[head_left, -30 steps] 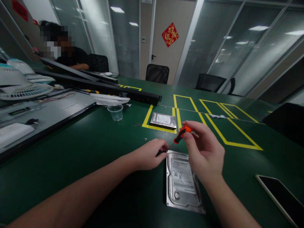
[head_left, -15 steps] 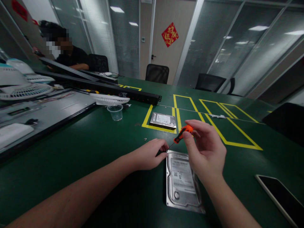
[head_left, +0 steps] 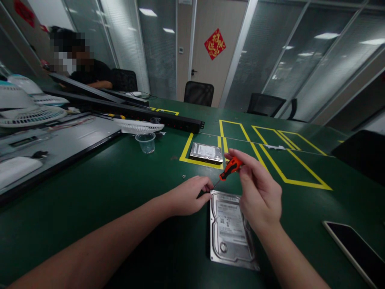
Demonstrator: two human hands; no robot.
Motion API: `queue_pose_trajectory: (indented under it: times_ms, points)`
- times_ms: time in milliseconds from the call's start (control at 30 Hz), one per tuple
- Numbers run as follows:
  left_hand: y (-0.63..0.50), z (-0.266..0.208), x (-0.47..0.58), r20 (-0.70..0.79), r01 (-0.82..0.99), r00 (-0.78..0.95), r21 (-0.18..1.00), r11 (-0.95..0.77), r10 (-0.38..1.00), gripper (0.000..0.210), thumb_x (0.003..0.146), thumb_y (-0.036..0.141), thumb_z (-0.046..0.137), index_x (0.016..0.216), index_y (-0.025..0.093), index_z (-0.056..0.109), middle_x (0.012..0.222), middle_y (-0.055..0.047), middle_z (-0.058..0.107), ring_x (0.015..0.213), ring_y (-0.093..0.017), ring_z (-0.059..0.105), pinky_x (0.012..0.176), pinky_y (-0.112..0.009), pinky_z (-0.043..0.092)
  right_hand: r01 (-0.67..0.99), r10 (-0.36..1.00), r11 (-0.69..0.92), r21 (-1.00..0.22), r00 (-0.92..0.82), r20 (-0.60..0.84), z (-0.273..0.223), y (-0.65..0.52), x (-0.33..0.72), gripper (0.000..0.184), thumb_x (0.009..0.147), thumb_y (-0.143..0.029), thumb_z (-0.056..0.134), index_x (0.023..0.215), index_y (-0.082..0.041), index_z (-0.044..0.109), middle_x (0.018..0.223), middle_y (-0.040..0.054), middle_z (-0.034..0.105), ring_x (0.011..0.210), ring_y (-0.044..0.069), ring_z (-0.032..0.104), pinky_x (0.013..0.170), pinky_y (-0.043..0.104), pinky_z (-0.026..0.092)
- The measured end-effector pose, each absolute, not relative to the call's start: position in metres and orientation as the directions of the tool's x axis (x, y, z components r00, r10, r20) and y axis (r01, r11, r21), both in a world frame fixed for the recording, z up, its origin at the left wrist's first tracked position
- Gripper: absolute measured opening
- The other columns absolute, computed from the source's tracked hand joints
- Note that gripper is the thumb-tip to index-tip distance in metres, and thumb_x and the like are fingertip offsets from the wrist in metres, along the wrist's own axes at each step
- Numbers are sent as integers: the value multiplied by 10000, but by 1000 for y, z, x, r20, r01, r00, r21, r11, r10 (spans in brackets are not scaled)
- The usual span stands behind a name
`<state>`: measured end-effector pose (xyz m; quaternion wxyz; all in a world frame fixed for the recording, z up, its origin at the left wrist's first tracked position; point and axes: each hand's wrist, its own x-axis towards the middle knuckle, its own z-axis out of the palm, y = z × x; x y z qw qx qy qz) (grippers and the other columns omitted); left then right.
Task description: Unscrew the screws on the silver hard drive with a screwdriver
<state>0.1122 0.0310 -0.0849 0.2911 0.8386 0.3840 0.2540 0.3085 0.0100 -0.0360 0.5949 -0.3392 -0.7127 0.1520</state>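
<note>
A silver hard drive (head_left: 230, 230) lies label side up on the table in front of me. My left hand (head_left: 195, 194) has its fingers and thumb curled at the drive's upper left corner, touching it; its fingertips are partly hidden. In my right hand (head_left: 260, 188) is a screwdriver (head_left: 231, 167) with an orange and black handle, held by the thumb and fingers near the handle's top. Its thin shaft slants down to that same corner, close to my left fingertips. A couple of tiny screws (head_left: 183, 176) lie beyond my left hand.
A second hard drive (head_left: 206, 152) sits inside a yellow tape outline. To the left stand a clear plastic cup (head_left: 146, 142), a white grille (head_left: 141, 126), a long black bar (head_left: 177, 122) and a flat panel (head_left: 78, 140). A phone (head_left: 355, 253) lies at right. Another person (head_left: 93, 74) sits far left.
My right fingers have shifted around the screwdriver handle, the index finger now stretching further left over its top. The left hand and the hard drive are where they were.
</note>
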Motion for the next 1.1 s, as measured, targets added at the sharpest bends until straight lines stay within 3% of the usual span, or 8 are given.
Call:
queue_pose_trajectory:
  times_ms: [133,267,500,700,900,1100]
  points:
    - [31,-86,112,198,494,576,688,-531,793,130,977,216,645,1102,183,638,1092,-90,709,1038,-253,671,906,-399,550,278,662,729,-625,-52,748,-35,9,306,353,1051,-153,535,1337,-269,709,1254,73,767,1164,234,744,1041,453,600]
    - [30,-82,112,165,508,574,696,-507,802,149,986,240,640,1122,179,643,1099,-99,713,1039,-263,669,914,-420,553,235,656,732,-639,7,754,-34,9,304,303,965,-151,688,1243,-264,727,1219,69,727,1114,219,734,919,375,645]
    - [29,-79,113,168,516,571,688,-510,804,126,982,240,645,1094,182,643,1089,-98,719,1028,-263,676,907,-414,552,268,667,720,-640,-14,745,-38,10,306,341,962,-169,697,1282,-282,723,1238,72,747,1087,236,755,925,426,661]
    - [30,-81,113,192,499,574,688,-526,796,123,968,201,650,1089,179,642,1076,-89,714,1016,-250,678,890,-393,554,321,643,732,-601,-33,765,-34,9,306,339,1041,-166,560,1325,-270,714,1291,78,754,1207,248,723,1093,509,580]
    - [30,-81,113,180,501,575,693,-518,798,129,976,209,653,1099,173,643,1086,-91,714,1023,-252,672,907,-404,553,213,676,717,-664,19,736,-36,9,302,286,988,-174,662,1261,-250,700,1227,87,736,1081,229,768,928,409,664]
    - [30,-81,113,177,504,575,693,-516,799,136,987,230,645,1111,175,649,1089,-95,712,1025,-254,667,919,-412,555,314,641,735,-601,-36,766,-37,10,308,327,1007,-182,627,1304,-286,718,1281,72,748,1135,236,736,990,445,644]
